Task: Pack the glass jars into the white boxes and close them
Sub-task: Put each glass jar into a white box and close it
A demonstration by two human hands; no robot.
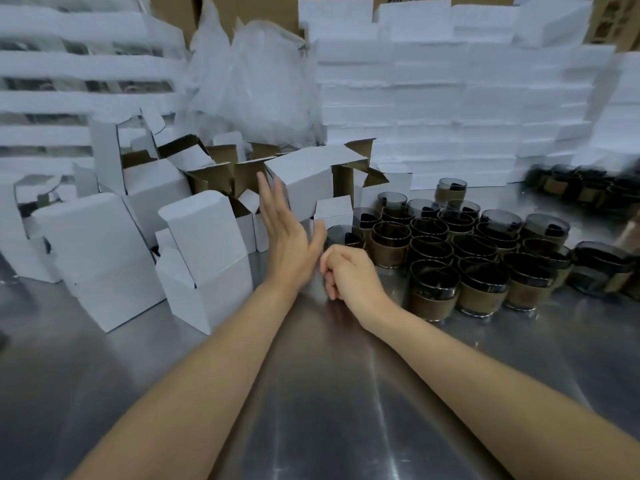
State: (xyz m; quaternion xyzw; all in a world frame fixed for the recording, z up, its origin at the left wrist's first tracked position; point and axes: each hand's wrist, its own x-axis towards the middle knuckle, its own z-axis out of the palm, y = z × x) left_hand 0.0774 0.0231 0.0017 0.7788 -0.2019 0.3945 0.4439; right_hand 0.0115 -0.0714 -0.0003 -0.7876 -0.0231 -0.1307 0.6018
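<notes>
far left on the steel bench [329, 393]: a heap of white boxes [104, 244], some closed, some with flaps open and brown inside, lying at many angles. behind the heap, blurred white rows with dark gaps between. just right of the heap and nearer, a tall closed box [204, 258], leaning a little.

far behind, in the middle: a crumpled clear plastic bag [252, 88].

next, the left hand [287, 237], raised above the bench with fingers straight and together, thumb spread to the right, holding nothing. right behind the fingertips, an open box [301, 178] lying on its side on the heap; touching or not, cannot tell.

just right of it and a bit nearer, the right hand [349, 271], back turned up, fingers curled under into the palm, nothing seen inside them. close to the first jar, not on it.

right of the hands: the glass jars [450, 258], dark glass with a brown band around each, standing upright in a tight group on the bench, none inside a box. further right and far, more jars [588, 188], blurred.

behind the jars, a high wall of stacked flat white cartons [450, 98].
</notes>
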